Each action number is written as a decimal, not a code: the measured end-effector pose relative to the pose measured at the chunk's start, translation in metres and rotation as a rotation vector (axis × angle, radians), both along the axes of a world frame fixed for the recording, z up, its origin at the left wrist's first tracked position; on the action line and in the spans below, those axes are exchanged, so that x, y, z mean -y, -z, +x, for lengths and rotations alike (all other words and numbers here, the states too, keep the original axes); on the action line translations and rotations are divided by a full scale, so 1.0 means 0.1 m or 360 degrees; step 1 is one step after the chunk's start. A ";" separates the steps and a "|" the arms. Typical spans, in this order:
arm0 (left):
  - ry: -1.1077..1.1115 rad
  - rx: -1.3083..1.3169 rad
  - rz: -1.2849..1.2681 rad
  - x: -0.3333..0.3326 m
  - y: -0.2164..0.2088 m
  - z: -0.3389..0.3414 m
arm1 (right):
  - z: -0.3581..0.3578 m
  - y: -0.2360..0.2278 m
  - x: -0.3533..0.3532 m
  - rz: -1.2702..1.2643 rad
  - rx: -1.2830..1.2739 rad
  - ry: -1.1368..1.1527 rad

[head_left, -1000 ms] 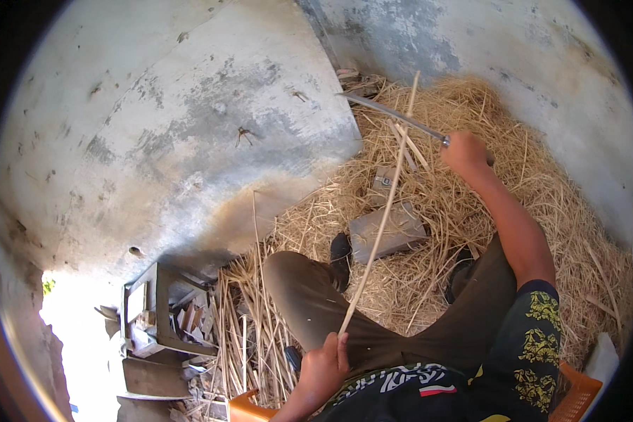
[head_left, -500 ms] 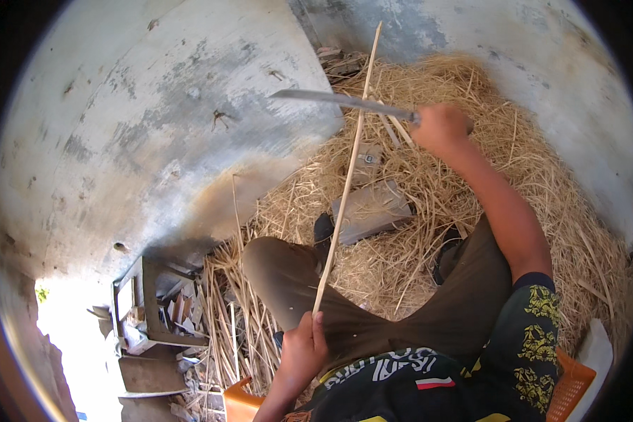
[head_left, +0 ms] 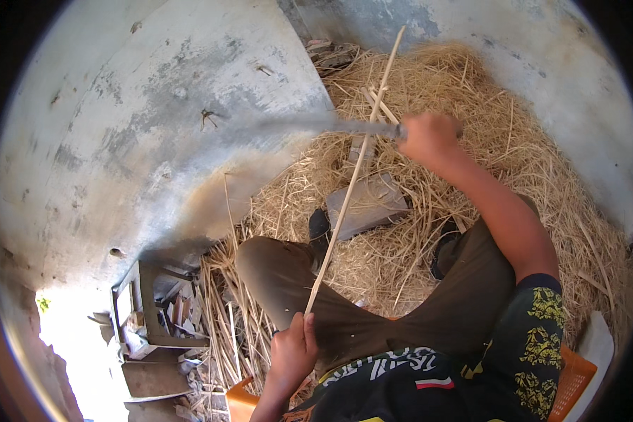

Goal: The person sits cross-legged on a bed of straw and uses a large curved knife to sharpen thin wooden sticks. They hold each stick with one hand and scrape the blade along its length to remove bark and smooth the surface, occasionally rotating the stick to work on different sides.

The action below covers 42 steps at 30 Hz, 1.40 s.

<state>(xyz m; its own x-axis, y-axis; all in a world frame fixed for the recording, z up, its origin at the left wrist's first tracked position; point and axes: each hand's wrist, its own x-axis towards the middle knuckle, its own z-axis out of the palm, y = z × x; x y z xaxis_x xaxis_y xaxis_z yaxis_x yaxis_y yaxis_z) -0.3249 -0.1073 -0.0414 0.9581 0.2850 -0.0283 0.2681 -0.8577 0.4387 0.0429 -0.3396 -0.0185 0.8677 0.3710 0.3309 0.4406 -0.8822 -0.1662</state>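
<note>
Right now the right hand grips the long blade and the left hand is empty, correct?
Not quite: the left hand isn't empty. The head view shows it gripping the near end of a long pale strip. The right hand does grip the long blade.

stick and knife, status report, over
Left hand: closed around stick, lower visible end. Right hand: gripping knife, blurred, crossing stick in view. Block on straw behind stick.

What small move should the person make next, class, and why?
Probably a light stroke of the knife along the far part of the pale strip, well clear of the left hand. That hand grips the near end, while the right hand holds the blurred knife across the strip; contact is unclear.
</note>
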 end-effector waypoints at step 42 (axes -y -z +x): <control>-0.0069 -0.0250 -0.0243 -0.01 -0.24 -0.57 | 0.06 0.24 0.03 -0.0246 -0.0437 0.0404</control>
